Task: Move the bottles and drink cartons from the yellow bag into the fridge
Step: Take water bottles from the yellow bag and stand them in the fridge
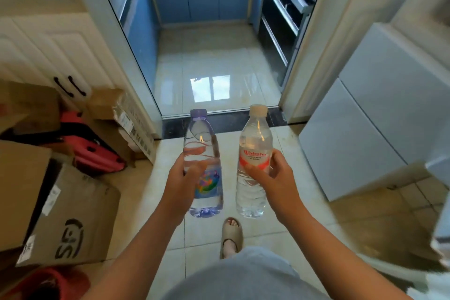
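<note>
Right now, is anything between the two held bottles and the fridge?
The left hand grips the purple-capped bottle, the right hand the white-capped bottle. No object shows on the tiles toward the grey fridge at right, but its doors are shut.

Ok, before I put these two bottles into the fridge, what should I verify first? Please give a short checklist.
1. Left grip holds the purple-capped bottle round its middle: ok.
2. Right grip holds the red-labelled bottle at its label: ok.
3. Purple cap and beige cap on: ok.
4. Fridge door open: not ok, its doors look shut and neither hand is free.
5. Space inside the fridge: cannot tell, the interior is hidden.
6. Cardboard boxes out of the way: ok, they stand on the left, the fridge on the right.
</note>
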A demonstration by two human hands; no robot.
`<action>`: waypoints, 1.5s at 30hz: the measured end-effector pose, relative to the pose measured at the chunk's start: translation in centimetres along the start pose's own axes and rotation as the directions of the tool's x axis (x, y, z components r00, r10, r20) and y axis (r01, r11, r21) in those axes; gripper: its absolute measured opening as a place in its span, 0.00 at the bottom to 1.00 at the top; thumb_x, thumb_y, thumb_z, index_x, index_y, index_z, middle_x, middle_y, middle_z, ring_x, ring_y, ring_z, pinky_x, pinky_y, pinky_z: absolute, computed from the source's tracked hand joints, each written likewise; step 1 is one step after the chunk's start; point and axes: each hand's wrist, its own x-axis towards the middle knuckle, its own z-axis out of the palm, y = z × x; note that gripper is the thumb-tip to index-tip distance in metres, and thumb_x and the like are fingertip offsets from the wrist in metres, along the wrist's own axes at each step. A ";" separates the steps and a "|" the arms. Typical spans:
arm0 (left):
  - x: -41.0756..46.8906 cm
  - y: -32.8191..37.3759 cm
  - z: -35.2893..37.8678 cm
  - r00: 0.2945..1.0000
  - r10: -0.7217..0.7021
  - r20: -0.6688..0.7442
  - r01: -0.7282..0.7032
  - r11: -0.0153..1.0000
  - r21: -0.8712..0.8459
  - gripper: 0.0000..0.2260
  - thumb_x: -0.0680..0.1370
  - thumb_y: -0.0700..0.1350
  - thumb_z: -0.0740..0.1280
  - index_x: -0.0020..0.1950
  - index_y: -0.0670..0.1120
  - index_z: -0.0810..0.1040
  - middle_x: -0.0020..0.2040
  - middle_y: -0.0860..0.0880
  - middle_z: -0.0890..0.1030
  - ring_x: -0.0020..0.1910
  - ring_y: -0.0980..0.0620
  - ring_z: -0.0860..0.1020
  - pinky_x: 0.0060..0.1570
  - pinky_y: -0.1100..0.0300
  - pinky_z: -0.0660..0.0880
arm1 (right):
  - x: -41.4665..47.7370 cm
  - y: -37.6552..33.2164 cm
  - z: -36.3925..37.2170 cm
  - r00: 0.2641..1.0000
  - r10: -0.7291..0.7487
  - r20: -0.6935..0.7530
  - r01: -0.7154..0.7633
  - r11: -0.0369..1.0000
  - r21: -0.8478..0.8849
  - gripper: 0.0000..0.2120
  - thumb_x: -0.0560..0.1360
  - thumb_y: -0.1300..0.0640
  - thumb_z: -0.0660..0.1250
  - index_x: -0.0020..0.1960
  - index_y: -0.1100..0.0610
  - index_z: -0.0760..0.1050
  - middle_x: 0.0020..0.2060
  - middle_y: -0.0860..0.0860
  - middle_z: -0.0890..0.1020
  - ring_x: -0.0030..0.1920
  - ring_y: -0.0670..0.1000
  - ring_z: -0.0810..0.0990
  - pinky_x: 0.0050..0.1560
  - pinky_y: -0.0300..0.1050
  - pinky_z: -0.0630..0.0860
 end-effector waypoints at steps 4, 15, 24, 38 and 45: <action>7.2 3.2 1.3 0.999 0.049 0.002 -0.049 0.999 0.019 0.12 0.80 0.42 0.65 0.63 0.46 0.76 0.56 0.46 0.83 0.54 0.47 0.83 0.51 0.52 0.82 | 8.4 -2.2 0.1 1.000 -0.013 0.009 0.013 1.000 -0.004 0.32 0.65 0.44 0.72 0.65 0.55 0.72 0.56 0.50 0.81 0.54 0.49 0.82 0.57 0.48 0.80; 25.0 10.8 12.0 0.960 0.129 0.247 -0.137 0.990 0.015 0.18 0.70 0.52 0.66 0.59 0.51 0.76 0.54 0.46 0.82 0.52 0.45 0.83 0.47 0.55 0.82 | 24.5 -5.0 -6.5 0.962 -0.011 -0.271 0.016 1.000 0.017 0.28 0.66 0.48 0.78 0.62 0.53 0.73 0.53 0.47 0.83 0.52 0.47 0.83 0.56 0.48 0.80; 38.7 16.3 27.2 0.782 0.120 0.611 -0.194 0.979 0.057 0.09 0.78 0.39 0.67 0.55 0.51 0.76 0.48 0.49 0.83 0.47 0.50 0.84 0.41 0.62 0.80 | 33.8 -6.3 -16.1 0.763 0.006 -0.646 0.030 0.999 0.045 0.30 0.61 0.42 0.76 0.59 0.52 0.75 0.51 0.48 0.84 0.51 0.48 0.83 0.54 0.47 0.79; 46.6 24.2 50.8 0.296 0.041 0.954 -0.218 0.976 0.026 0.15 0.74 0.43 0.69 0.61 0.48 0.76 0.51 0.47 0.83 0.50 0.48 0.84 0.42 0.59 0.79 | 40.5 -10.9 -30.2 0.332 -0.028 -0.943 0.153 0.988 0.024 0.20 0.70 0.51 0.75 0.59 0.52 0.77 0.51 0.49 0.85 0.53 0.49 0.84 0.54 0.47 0.79; 43.9 28.9 62.4 0.141 0.184 0.973 -0.202 0.967 -0.153 0.22 0.65 0.48 0.72 0.57 0.46 0.76 0.45 0.48 0.83 0.44 0.52 0.83 0.39 0.61 0.79 | 40.9 -15.3 -39.9 0.200 -0.194 -0.960 0.286 0.949 -0.132 0.19 0.69 0.53 0.73 0.60 0.52 0.77 0.51 0.51 0.85 0.53 0.50 0.83 0.54 0.44 0.79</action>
